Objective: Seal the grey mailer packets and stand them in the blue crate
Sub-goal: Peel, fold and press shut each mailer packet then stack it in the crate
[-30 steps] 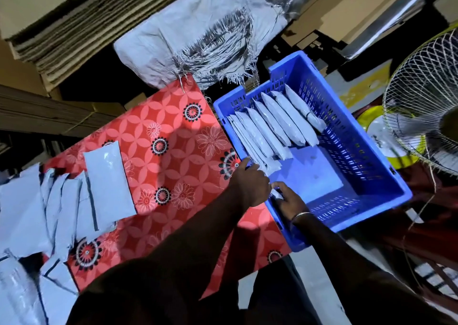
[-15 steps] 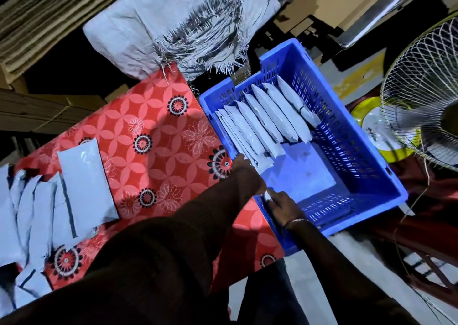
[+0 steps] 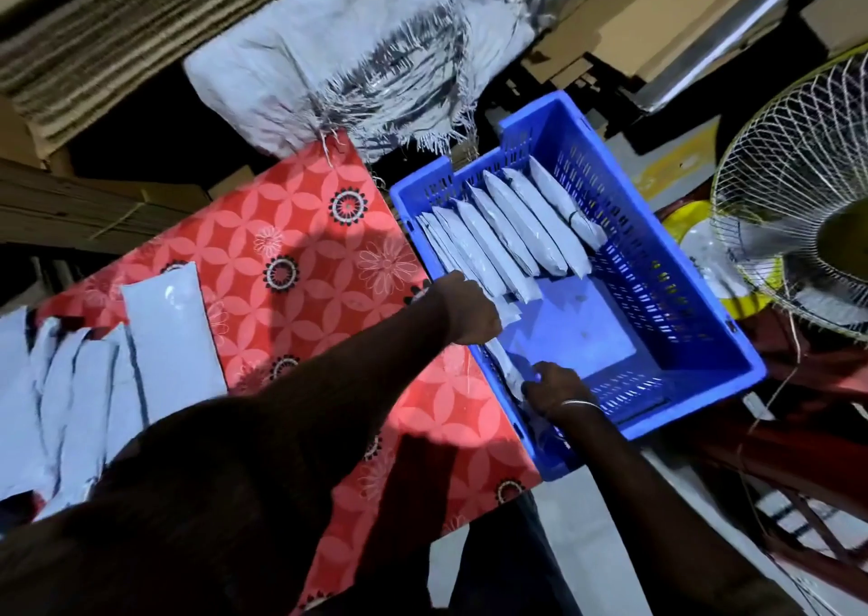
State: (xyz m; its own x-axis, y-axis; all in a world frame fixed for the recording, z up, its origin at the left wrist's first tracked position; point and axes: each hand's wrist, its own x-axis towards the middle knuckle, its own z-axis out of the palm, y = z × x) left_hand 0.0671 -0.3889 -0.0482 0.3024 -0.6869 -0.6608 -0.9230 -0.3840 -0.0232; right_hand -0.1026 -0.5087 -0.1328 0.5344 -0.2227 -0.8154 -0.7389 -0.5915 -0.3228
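Packet [image 3: 505,366] sits on edge against the blue crate's [image 3: 704,366] near wall, my left hand [image 3: 469,307] curled on its top end, right hand [image 3: 556,387] pinching its lower end; I'd slide it snug against the standing row [image 3: 507,239]

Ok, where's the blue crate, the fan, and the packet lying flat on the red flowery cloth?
blue crate [image 3: 704,366]: head view, bare inner wall on its right side.
fan [image 3: 798,183]: head view, wire guard at the right edge.
packet [image 3: 174,333]: head view, middle of its flat grey face.
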